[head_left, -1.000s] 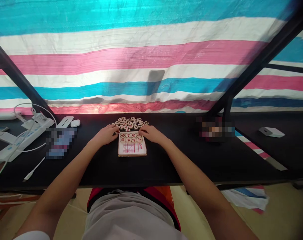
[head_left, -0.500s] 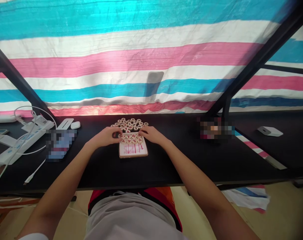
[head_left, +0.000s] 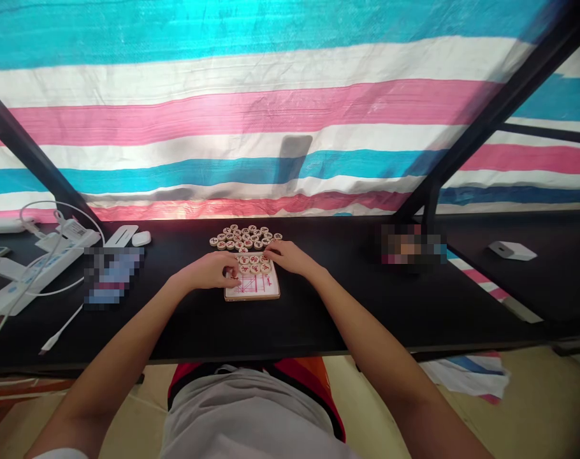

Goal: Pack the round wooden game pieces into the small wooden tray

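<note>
The shallow wooden box [head_left: 252,287] with red lines on its floor lies on the black desk [head_left: 319,306] straight ahead, two rows of xiangqi pieces [head_left: 252,263] filling its far end. Behind it, touching its far edge, lies a loose pile of pieces [head_left: 245,237]. The left hand [head_left: 213,271] is curled, fingertips at the box's left edge; whether it pinches a piece I cannot tell. The right hand [head_left: 287,255] lies flatter, fingers on the far right corner, its grip likewise unclear. The step looks like laying pieces in rows; another would need the bare floor nearer the body. A power strip [head_left: 32,274] lies far left.
</note>
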`<state>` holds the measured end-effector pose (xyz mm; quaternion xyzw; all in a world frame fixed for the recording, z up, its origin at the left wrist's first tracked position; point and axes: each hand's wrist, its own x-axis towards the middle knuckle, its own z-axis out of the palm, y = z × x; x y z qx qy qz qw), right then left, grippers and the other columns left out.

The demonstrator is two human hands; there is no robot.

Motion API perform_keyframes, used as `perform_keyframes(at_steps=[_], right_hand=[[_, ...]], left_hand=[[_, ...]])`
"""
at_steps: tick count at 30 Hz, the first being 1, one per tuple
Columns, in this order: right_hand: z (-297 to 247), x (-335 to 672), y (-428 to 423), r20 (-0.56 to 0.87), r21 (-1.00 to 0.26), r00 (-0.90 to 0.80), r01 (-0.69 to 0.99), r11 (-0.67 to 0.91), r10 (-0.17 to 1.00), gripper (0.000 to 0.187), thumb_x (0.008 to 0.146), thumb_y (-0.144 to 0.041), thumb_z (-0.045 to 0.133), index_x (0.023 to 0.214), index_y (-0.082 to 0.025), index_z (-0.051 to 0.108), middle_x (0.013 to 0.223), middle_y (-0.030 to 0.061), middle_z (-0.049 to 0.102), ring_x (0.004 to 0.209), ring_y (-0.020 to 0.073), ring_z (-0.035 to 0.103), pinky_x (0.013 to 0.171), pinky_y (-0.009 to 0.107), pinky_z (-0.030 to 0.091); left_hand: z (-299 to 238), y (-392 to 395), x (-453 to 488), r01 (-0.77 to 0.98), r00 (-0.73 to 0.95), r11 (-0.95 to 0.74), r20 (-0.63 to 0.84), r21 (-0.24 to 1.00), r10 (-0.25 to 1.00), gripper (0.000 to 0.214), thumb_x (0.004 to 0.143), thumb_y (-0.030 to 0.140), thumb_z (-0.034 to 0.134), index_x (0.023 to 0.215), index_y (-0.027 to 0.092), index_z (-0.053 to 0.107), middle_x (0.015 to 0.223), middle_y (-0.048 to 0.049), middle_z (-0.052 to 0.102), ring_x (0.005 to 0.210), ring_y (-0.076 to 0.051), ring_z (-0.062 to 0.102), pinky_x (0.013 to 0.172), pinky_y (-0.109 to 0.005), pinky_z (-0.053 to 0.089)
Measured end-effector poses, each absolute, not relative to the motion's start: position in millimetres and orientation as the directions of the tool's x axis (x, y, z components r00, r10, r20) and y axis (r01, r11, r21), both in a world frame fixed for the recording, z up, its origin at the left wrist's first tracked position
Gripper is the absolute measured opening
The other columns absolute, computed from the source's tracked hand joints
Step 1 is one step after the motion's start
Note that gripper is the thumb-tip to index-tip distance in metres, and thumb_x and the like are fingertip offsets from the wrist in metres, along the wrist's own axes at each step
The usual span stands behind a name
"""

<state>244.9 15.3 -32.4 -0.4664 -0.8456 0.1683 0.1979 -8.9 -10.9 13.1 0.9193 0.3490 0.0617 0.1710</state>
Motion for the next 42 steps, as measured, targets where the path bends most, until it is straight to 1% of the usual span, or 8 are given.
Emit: perform_keyframes(at_steps=[3, 6, 10, 17, 28, 33, 38, 42], right_hand=[[-33, 245, 16, 0.179, -0.466, -0.484, 0.725, 0.507, 0.857, 0.026, 0.091, -0.031, 0.046, 0.09, -0.018, 0.069, 0.09, 0.0058, 0.068, 0.085, 0.017, 0.06, 0.078, 0.026, 0.042], [-34, 246, 17, 0.178, -0.46, -0.491, 0.725, 0.513, 0.853, 0.026, 0.091, -0.031, 0.046, 0.091, -0.018, 0.068, 0.091, 0.0061, 0.068, 0.086, 0.0175, 0.06, 0.078, 0.026, 0.042], [-33, 246, 17, 0.173, -0.458, -0.501, 0.721, 0.52, 0.848, 0.027, 0.091, -0.031, 0.045, 0.091, -0.018, 0.068, 0.091, 0.0061, 0.068, 0.086, 0.0174, 0.06, 0.079, 0.026, 0.042], [-33, 245, 17, 0.175, -0.448, -0.501, 0.726, 0.522, 0.848, 0.027, 0.091, -0.031, 0.045, 0.091, -0.017, 0.069, 0.093, 0.0069, 0.068, 0.088, 0.018, 0.06, 0.079, 0.027, 0.042], [-34, 246, 17, 0.16, -0.449, -0.489, 0.738, 0.504, 0.858, 0.027, 0.091, -0.031, 0.045, 0.091, -0.018, 0.069, 0.092, 0.0056, 0.068, 0.086, 0.0173, 0.06, 0.077, 0.026, 0.041], [-34, 246, 17, 0.163, -0.451, -0.49, 0.735, 0.507, 0.856, 0.027, 0.091, -0.031, 0.045, 0.092, -0.018, 0.068, 0.093, 0.0059, 0.068, 0.087, 0.0174, 0.06, 0.079, 0.026, 0.041], [-32, 245, 17, 0.163, -0.447, -0.493, 0.735, 0.51, 0.854, 0.026, 0.091, -0.03, 0.046, 0.092, -0.017, 0.069, 0.093, 0.0068, 0.068, 0.087, 0.0177, 0.06, 0.079, 0.026, 0.041], [-31, 244, 16, 0.163, -0.445, -0.488, 0.739, 0.506, 0.857, 0.026, 0.091, -0.029, 0.046, 0.09, -0.017, 0.069, 0.092, 0.0067, 0.067, 0.087, 0.0176, 0.06, 0.078, 0.026, 0.041]], left_hand=[[8, -2, -16, 0.689, 0.656, -0.654, 0.116, 0.313, 0.746, 0.034, 0.088, 0.045, 0.041, 0.083, 0.019, 0.063, 0.081, -0.0034, 0.06, 0.076, -0.017, 0.057, 0.07, -0.027, 0.044], [-3, 11, -28, 0.802, 0.52, -0.562, 0.225, 0.203, 0.824, 0.031, 0.09, 0.039, 0.038, 0.098, 0.021, 0.063, 0.097, -0.0057, 0.06, 0.093, -0.02, 0.057, 0.081, -0.029, 0.045], [-15, 20, -37, 0.864, 0.472, -0.493, 0.181, 0.1, 0.863, 0.033, 0.089, 0.035, 0.04, 0.112, 0.023, 0.06, 0.108, -0.0062, 0.058, 0.103, -0.021, 0.055, 0.087, -0.03, 0.045], [-12, 18, -32, 0.862, 0.506, -0.503, 0.133, -0.056, 0.852, 0.03, 0.089, 0.031, 0.041, 0.108, 0.022, 0.062, 0.106, -0.0069, 0.059, 0.1, -0.022, 0.053, 0.089, -0.032, 0.043], [-12, 18, -30, 0.871, 0.49, -0.492, 0.058, 0.024, 0.87, 0.012, 0.085, 0.028, 0.048, 0.079, 0.021, 0.055, 0.093, -0.0048, 0.063, 0.098, -0.022, 0.056, 0.075, -0.028, 0.046], [-11, 15, -29, 0.907, 0.421, -0.421, 0.017, -0.005, 0.907, 0.013, 0.085, 0.028, 0.045, 0.093, 0.021, 0.053, 0.098, -0.0064, 0.062, 0.094, -0.023, 0.058, 0.075, -0.031, 0.047], [-15, 14, -30, 0.902, 0.426, -0.429, 0.056, 0.042, 0.903, 0.038, 0.086, 0.033, 0.047, 0.122, 0.022, 0.046, 0.12, -0.0089, 0.054, 0.11, -0.025, 0.053, 0.083, -0.033, 0.047], [-19, 16, -29, 0.882, 0.468, -0.469, 0.036, 0.042, 0.883, 0.034, 0.088, 0.032, 0.043, 0.121, 0.026, 0.05, 0.122, -0.0066, 0.053, 0.11, -0.023, 0.053, 0.085, -0.033, 0.047]])
